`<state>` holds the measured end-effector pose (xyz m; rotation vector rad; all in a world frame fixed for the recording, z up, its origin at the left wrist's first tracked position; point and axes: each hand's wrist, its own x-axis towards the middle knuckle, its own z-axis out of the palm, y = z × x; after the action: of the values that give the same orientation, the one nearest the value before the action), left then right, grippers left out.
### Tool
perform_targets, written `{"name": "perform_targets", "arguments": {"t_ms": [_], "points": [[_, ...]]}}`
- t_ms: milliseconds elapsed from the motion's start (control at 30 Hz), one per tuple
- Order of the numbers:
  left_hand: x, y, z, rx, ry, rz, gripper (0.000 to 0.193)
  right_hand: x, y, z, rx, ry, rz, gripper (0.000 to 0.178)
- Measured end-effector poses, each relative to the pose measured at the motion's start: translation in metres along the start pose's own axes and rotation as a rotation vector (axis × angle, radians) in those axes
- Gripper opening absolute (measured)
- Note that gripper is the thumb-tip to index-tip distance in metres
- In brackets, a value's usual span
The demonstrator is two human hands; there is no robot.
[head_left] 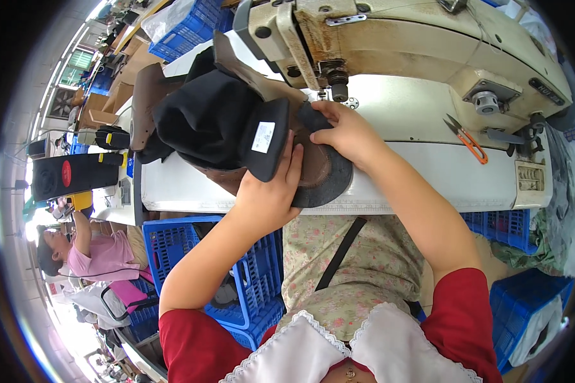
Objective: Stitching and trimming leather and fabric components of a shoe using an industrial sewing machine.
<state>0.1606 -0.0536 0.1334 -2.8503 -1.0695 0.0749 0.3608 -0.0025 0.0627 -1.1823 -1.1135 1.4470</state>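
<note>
A bulky bag piece (201,118) of black fabric and brown leather-like panels lies bunched on the white sewing table. On its black flap (268,143) is a white label. My left hand (271,191) grips the piece near the flap, its fingers partly hidden against the fabric. With thumb and fingers, my right hand (346,135) pinches a dark edge strip (312,120) of the same piece. That strip is just in front of the presser foot (323,94) of the sewing machine (396,45), and I cannot tell whether it touches the foot.
Orange-handled scissors (469,143) lie on the table at the right, beside the machine's base. Blue crates stand below the table's front edge, one (172,246) at left and another (524,306) at right. A co-worker in a pink shirt (105,252) sits at far left.
</note>
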Motion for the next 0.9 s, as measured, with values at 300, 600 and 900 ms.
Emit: {"name": "perform_targets", "arguments": {"t_ms": [300,600,900], "points": [[-0.009,0.012,-0.088,0.898,-0.140,0.363,0.053,0.007,-0.007,-0.005,-0.079,-0.048,0.041,0.071],[-0.009,-0.078,-0.050,1.275,-0.295,0.111,0.066,0.016,-0.013,0.024,-0.111,-0.051,-0.057,0.072],[-0.013,-0.118,-0.068,0.834,-0.110,0.330,0.055,0.021,-0.018,0.039,-0.101,-0.025,-0.076,0.072]]}}
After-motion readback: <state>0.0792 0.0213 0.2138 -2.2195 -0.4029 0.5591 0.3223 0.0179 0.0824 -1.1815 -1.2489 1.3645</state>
